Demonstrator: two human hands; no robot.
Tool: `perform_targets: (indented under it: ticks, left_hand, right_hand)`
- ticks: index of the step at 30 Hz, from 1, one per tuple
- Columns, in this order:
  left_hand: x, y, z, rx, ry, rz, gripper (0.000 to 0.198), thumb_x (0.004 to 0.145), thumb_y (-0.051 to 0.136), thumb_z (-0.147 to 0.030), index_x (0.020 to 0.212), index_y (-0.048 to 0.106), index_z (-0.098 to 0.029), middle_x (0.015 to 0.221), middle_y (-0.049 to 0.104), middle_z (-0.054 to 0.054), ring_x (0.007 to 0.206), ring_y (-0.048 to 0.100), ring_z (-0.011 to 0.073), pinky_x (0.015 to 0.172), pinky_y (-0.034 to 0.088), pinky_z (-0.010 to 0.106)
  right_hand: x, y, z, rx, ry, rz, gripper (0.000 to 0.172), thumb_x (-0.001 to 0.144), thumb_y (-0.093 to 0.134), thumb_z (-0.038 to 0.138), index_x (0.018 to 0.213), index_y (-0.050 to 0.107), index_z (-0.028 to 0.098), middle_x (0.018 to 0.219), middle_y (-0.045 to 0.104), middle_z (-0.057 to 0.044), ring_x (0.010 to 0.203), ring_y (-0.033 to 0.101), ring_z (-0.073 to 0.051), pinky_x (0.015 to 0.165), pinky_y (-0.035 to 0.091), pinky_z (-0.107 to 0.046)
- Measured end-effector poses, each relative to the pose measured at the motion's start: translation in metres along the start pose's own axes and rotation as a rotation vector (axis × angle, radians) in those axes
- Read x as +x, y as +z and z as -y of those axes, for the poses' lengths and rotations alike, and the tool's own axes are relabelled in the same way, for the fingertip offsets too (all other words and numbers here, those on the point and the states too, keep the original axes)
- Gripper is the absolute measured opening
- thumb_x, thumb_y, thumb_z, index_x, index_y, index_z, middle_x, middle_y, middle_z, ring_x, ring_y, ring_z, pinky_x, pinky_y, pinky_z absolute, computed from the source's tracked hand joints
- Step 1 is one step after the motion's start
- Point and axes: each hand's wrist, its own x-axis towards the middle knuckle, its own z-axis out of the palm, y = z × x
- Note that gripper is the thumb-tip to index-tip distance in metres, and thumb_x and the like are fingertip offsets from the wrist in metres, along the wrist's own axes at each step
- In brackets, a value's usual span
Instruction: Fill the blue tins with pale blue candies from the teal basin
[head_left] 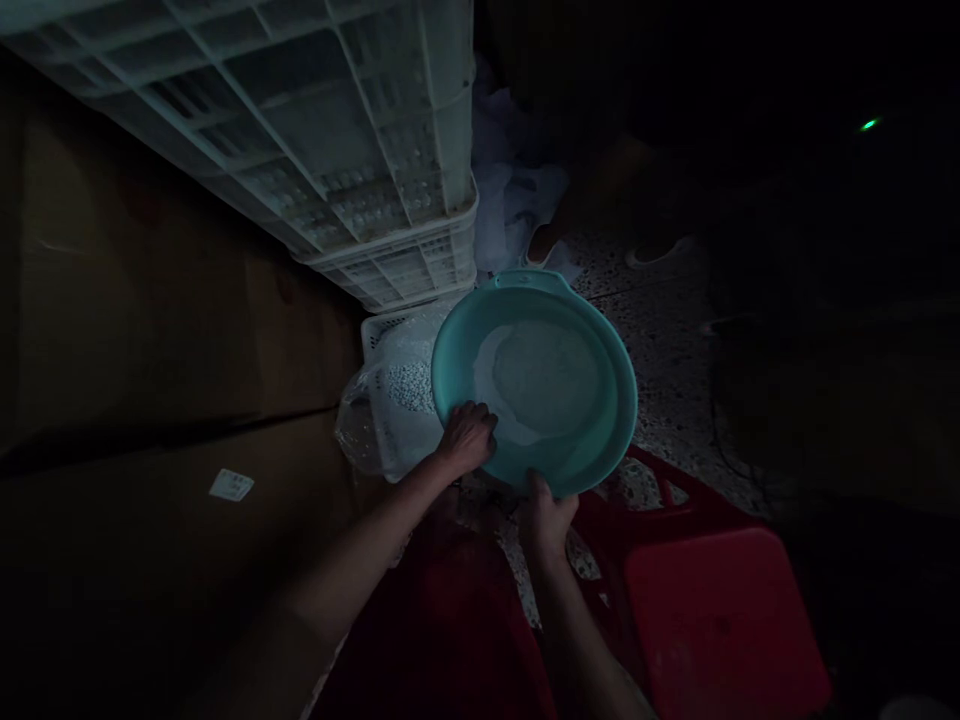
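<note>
A round turquoise plastic basin is tilted in front of me, with a pale patch across its bottom that I cannot make out in the dim light. My left hand is closed over the basin's near left rim, fingers curled to the inside. At the near edge my right hand grips the rim, its thumb on the inner wall and its other fingers hidden beneath. Left of the basin, and partly covered by it, small pale beads lie in a clear plastic bag in a low white crate.
Stacked white plastic crates rise at the upper left, beside large cardboard boxes. A red plastic stool stands at the lower right. Beyond the basin, another person's foot rests near whitish plastic sheeting on the speckled floor.
</note>
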Motion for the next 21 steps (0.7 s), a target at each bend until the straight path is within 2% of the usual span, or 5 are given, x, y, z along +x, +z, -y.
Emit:
perform_targets:
  ticks: [5,9,15,18,21]
  left_hand:
    - [0.002,-0.006,0.027,0.045,0.127,-0.005,0.018,0.09,0.05,-0.028,0.093,0.062,-0.016,0.098,0.058,0.009,0.101,0.049,0.0243,0.085,0.039,0.038]
    - [-0.004,-0.009,0.052,0.088,0.134,-0.024,0.018,0.092,0.046,-0.023,0.091,0.063,-0.015,0.096,0.057,0.01,0.101,0.047,0.025,0.087,0.038,0.039]
    - [-0.022,0.001,0.093,0.106,-0.072,-0.07,0.02,0.09,0.044,-0.016,0.093,0.064,-0.016,0.104,0.056,0.012,0.103,0.048,0.0271,0.087,0.04,0.041]
    - [-0.025,0.009,0.102,0.063,-0.188,-0.085,0.018,0.09,0.047,-0.02,0.096,0.065,-0.018,0.11,0.056,0.011,0.102,0.05,0.0266,0.088,0.042,0.04]
    - [-0.025,0.015,0.103,0.001,-0.291,-0.1,0.019,0.09,0.046,-0.021,0.094,0.064,-0.019,0.106,0.058,0.008,0.1,0.053,0.0229,0.089,0.043,0.035]
  right_hand:
    - [0.003,0.007,0.004,0.014,-0.032,0.019,0.045,0.056,0.063,0.032,0.095,0.065,0.009,0.088,0.07,-0.011,0.084,0.061,-0.023,0.081,0.051,-0.038]
    - [0.01,0.013,-0.002,0.019,-0.05,0.028,0.046,0.057,0.061,0.033,0.096,0.064,0.009,0.086,0.069,-0.011,0.082,0.061,-0.023,0.08,0.051,-0.038]
    - [0.027,0.02,-0.016,0.02,-0.043,0.021,0.054,0.055,0.059,0.031,0.104,0.061,0.009,0.093,0.067,-0.009,0.087,0.059,-0.023,0.085,0.05,-0.039]
    - [0.036,0.017,-0.022,0.016,-0.004,0.009,0.047,0.053,0.06,0.029,0.097,0.062,0.01,0.091,0.065,-0.008,0.085,0.058,-0.021,0.084,0.049,-0.036]
    - [0.044,0.01,-0.026,0.026,0.085,-0.004,0.04,0.051,0.063,0.029,0.087,0.061,0.012,0.086,0.065,-0.005,0.08,0.057,-0.019,0.078,0.05,-0.033]
